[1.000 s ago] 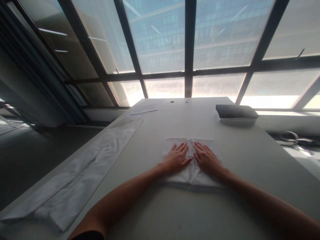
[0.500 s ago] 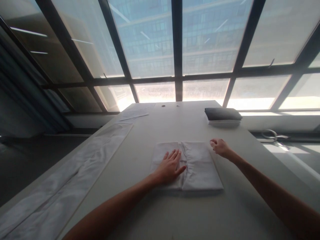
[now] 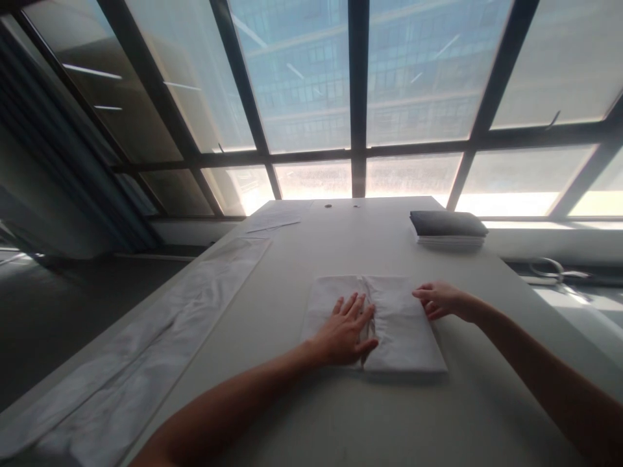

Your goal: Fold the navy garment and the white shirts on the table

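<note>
A folded white cloth lies flat on the white table in front of me, with a gathered seam running down its middle. My left hand rests palm down on its left half and reaches the seam, fingers spread. At the cloth's right edge, near the far corner, my right hand has its fingers bent around the border, pinching it. The underside of the cloth's edge there is hidden by the fingers.
A stack of folded white and dark cloths stands at the table's far right. Along the left side lies a long, wrinkled white cloth, with white sheets beyond it. The table reaches toward tall windows.
My right hand has gone from a loose fist beside the cloth to its right edge, fingers now on the border. My left hand has slid slightly toward the seam. The view has shifted a little.
</note>
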Tool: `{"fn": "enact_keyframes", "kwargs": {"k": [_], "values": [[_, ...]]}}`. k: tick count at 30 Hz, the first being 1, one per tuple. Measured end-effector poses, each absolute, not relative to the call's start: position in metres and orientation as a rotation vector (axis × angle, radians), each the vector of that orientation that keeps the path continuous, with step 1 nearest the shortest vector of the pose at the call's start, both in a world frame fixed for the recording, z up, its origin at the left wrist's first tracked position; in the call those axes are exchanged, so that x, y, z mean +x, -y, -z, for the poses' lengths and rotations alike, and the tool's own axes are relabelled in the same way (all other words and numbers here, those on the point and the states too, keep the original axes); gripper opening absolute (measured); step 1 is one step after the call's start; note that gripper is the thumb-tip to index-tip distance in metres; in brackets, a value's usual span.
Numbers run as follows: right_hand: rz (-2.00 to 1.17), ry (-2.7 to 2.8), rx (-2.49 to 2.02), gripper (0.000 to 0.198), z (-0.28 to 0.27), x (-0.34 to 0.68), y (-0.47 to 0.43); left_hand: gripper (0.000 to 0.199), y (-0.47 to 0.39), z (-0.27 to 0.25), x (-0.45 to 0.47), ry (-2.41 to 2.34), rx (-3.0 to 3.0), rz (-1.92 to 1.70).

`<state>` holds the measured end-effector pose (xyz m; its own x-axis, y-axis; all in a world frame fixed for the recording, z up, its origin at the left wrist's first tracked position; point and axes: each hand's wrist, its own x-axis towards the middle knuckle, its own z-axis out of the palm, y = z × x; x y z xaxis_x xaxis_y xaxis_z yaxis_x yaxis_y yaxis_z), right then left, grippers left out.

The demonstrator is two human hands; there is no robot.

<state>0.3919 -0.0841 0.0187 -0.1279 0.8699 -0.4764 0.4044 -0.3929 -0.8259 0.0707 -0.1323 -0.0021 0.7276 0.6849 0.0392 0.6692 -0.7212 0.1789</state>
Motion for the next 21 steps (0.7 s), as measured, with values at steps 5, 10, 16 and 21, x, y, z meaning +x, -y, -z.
{"fn": "enact_keyframes", "kwargs": {"k": [5, 10, 16, 21], "values": [[-1.801, 1.386, -1.497, 0.051, -0.015, 0.397, 0.085, 0.084, 0.133, 0.001, 0.070, -1.087, 2.784, -0.163], [-1.842, 1.353, -1.294, 0.053, -0.026, 0.384, 0.094, 0.082, 0.130, 0.003, 0.069, -1.074, 2.777, -0.194], [-1.742, 1.307, -1.264, 0.049, -0.045, 0.359, 0.098, 0.097, 0.128, 0.013, 0.071, -1.124, 2.735, -0.292], [-1.649, 1.358, -1.219, 0.047, -0.061, 0.330, 0.096, 0.100, 0.128, 0.015, 0.072, -1.193, 2.754, -0.204]]}}
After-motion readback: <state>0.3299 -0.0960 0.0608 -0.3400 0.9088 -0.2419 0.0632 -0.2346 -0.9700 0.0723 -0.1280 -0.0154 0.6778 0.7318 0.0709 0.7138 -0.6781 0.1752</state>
